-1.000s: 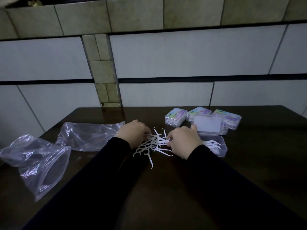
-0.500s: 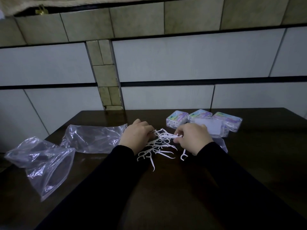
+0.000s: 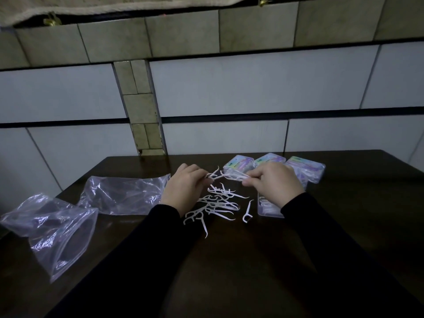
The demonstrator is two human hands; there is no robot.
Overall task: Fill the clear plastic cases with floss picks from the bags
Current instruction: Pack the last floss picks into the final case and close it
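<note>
A loose pile of white floss picks [image 3: 216,204] lies on the dark table between my hands. My left hand [image 3: 183,188] pinches a few picks at its fingertips, lifted above the pile. My right hand [image 3: 275,183] grips a small bunch of floss picks [image 3: 236,176], held just above the table. One single pick [image 3: 247,212] lies apart to the right of the pile. An open clear plastic case [image 3: 267,208] with some picks inside sits under my right wrist, partly hidden. Three closed cases with colourful labels [image 3: 239,162] [image 3: 270,158] [image 3: 307,166] stand in a row behind.
Two empty clear plastic bags lie on the left: one flat [image 3: 124,195] beside my left hand, another crumpled [image 3: 55,228] near the table's left edge. A tiled wall [image 3: 229,88] rises right behind the dark table [image 3: 229,260].
Both hands rose from the pile with picks pinched in them. My right hand moved back and right, toward the closed cases. One pick now lies alone right of the pile.
</note>
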